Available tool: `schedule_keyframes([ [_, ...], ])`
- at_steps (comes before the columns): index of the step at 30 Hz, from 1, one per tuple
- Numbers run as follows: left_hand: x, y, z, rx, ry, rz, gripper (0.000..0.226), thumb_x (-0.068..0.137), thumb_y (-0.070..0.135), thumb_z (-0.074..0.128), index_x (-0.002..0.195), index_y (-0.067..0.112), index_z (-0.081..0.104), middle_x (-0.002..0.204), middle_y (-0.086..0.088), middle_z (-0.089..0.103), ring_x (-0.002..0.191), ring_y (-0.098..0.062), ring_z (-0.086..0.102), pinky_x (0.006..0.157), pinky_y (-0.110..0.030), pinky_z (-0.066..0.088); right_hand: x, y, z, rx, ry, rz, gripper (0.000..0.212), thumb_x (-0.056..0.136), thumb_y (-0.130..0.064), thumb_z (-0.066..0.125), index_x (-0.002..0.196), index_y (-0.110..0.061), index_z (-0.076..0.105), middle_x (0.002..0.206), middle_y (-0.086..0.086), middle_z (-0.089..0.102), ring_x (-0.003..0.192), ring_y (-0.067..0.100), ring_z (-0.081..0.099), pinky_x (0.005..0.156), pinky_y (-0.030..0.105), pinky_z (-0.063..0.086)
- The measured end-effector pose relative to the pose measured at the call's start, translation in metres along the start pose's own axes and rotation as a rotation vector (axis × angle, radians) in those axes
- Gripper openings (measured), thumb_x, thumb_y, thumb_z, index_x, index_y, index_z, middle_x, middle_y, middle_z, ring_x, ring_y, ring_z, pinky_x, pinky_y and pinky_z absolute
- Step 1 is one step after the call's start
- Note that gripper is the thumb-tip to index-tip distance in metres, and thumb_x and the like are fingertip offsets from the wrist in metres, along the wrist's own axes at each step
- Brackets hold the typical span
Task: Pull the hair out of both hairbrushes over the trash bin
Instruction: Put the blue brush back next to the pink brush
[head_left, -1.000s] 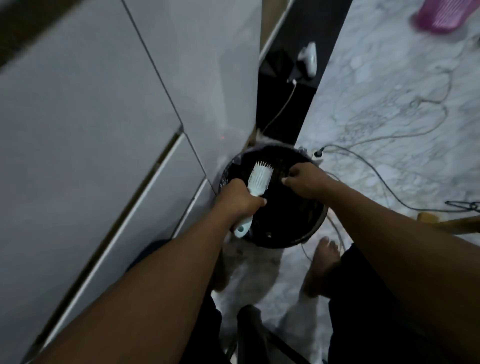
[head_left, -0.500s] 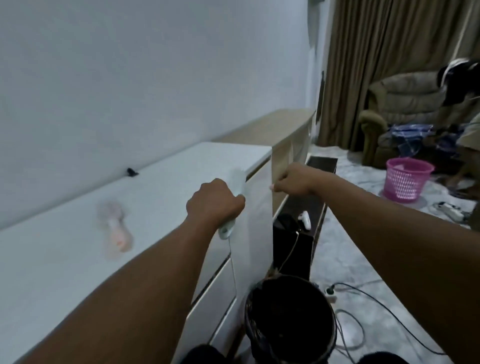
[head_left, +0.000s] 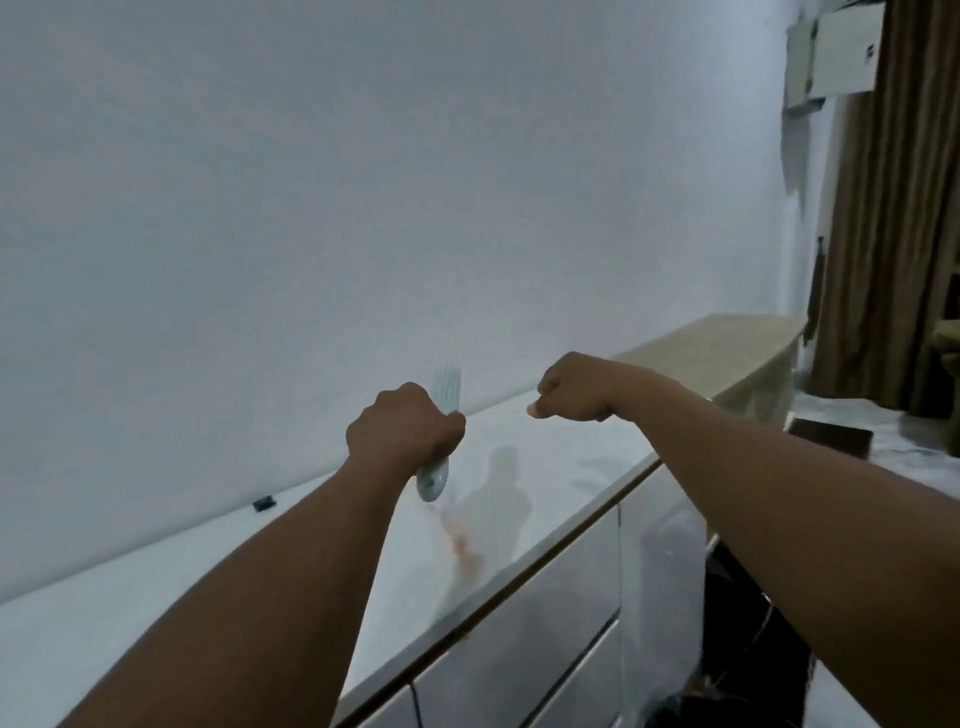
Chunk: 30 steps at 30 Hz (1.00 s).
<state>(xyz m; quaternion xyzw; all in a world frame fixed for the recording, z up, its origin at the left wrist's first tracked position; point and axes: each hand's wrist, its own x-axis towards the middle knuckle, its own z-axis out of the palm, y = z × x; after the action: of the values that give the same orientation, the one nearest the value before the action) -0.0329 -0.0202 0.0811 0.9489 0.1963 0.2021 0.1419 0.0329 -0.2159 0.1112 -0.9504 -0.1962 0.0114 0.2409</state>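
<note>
My left hand (head_left: 404, 432) is closed around the handle of a pale white hairbrush (head_left: 445, 388). The brush stands upright, its bristle head above my fist, over the white dresser top (head_left: 156, 587). My right hand (head_left: 569, 387) hovers to its right, apart from the brush, fingers curled and thumb pressed to forefinger; no hair shows in it. A blurred pink shape (head_left: 460, 543) lying on the dresser below my left hand looks like the second hairbrush. Only a sliver of the black trash bin (head_left: 680, 712) shows at the bottom edge.
The dresser's drawer fronts (head_left: 545, 623) face right, with a black unit (head_left: 737, 597) beside them. A wooden shelf top (head_left: 727, 348) continues along the wall towards brown curtains (head_left: 893, 208). A small black object (head_left: 263, 503) sits on the dresser by the wall.
The view has swung up from the bin to the dresser and wall. Both hands have risen from over the bin to above the dresser top, the left still holding the white brush.
</note>
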Motion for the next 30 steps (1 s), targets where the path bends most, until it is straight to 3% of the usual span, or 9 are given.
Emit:
schedule_keyframes([
  [1,0.002,-0.010,-0.003,0.001,0.004,-0.022,0.026,0.082,0.045,0.058,0.081,0.020,0.049,0.080,0.002,0.056,0.073,-0.020,0.059,0.066,-0.030,0.042,0.004,-0.012,0.006,-0.019,-0.019,-0.024,0.037,0.093,-0.034,0.063,0.068,-0.013,0.046,0.071,0.002,0.044,0.063,0.026,0.045,0.058,0.030,0.038],
  [3,0.006,-0.031,-0.005,0.009,0.015,-0.062,0.025,0.083,0.043,0.057,0.083,0.019,0.051,0.081,0.002,0.057,0.077,-0.022,0.061,0.066,-0.030,0.042,0.015,-0.033,0.020,-0.044,-0.052,-0.075,0.034,0.092,-0.038,0.063,0.099,-0.004,0.065,0.103,0.007,0.061,0.097,0.032,0.061,0.085,0.038,0.052],
  [5,0.009,-0.051,-0.003,0.014,0.021,-0.104,0.024,0.082,0.042,0.057,0.084,0.019,0.053,0.081,0.001,0.058,0.078,-0.023,0.062,0.065,-0.030,0.041,0.026,-0.051,0.037,-0.059,-0.073,-0.113,0.048,0.092,-0.039,0.064,0.124,-0.003,0.063,0.129,0.008,0.059,0.119,0.032,0.058,0.103,0.045,0.048],
  [9,0.016,-0.083,0.009,0.020,0.003,-0.178,0.021,0.081,0.038,0.058,0.078,0.020,0.049,0.084,-0.001,0.062,0.080,-0.024,0.065,0.064,-0.029,0.040,0.053,-0.069,0.072,-0.051,-0.131,-0.175,0.037,0.090,-0.039,0.066,0.114,-0.011,0.065,0.122,0.002,0.060,0.109,0.026,0.058,0.095,0.035,0.047],
  [15,0.023,-0.122,0.047,0.063,-0.050,-0.256,0.029,0.082,0.039,0.056,0.098,0.014,0.057,0.085,-0.001,0.060,0.084,-0.027,0.064,0.069,-0.031,0.044,0.075,-0.075,0.121,-0.042,-0.213,-0.186,0.051,0.097,-0.038,0.056,0.136,-0.006,0.057,0.144,0.008,0.052,0.136,0.027,0.044,0.111,0.034,0.035],
  [18,0.025,-0.131,0.064,0.081,-0.079,-0.274,0.028,0.085,0.039,0.055,0.101,0.017,0.056,0.085,0.001,0.053,0.084,-0.026,0.056,0.071,-0.031,0.042,0.083,-0.069,0.139,-0.037,-0.220,-0.167,0.050,0.094,-0.037,0.061,0.133,-0.005,0.059,0.139,0.010,0.057,0.128,0.028,0.052,0.106,0.037,0.043],
  [22,0.029,-0.135,0.081,0.071,-0.116,-0.271,0.028,0.084,0.042,0.054,0.100,0.019,0.055,0.100,-0.002,0.061,0.094,-0.027,0.065,0.074,-0.032,0.044,0.094,-0.061,0.153,-0.071,-0.191,-0.147,0.047,0.093,-0.034,0.062,0.127,-0.001,0.062,0.135,0.014,0.058,0.124,0.030,0.055,0.103,0.038,0.045],
  [25,0.030,-0.135,0.088,0.076,-0.142,-0.277,0.029,0.085,0.043,0.053,0.101,0.019,0.053,0.097,-0.002,0.057,0.097,-0.028,0.065,0.075,-0.033,0.044,0.101,-0.056,0.160,-0.081,-0.175,-0.147,0.047,0.089,-0.034,0.066,0.125,-0.005,0.059,0.134,0.010,0.058,0.122,0.027,0.054,0.099,0.035,0.045],
  [30,0.029,-0.135,0.094,0.093,-0.172,-0.283,0.024,0.088,0.041,0.054,0.097,0.019,0.049,0.092,-0.001,0.051,0.091,-0.027,0.058,0.075,-0.032,0.040,0.107,-0.052,0.172,-0.080,-0.178,-0.118,0.063,0.080,-0.036,0.075,0.134,-0.012,0.051,0.136,0.009,0.052,0.120,0.025,0.053,0.096,0.034,0.046],
])
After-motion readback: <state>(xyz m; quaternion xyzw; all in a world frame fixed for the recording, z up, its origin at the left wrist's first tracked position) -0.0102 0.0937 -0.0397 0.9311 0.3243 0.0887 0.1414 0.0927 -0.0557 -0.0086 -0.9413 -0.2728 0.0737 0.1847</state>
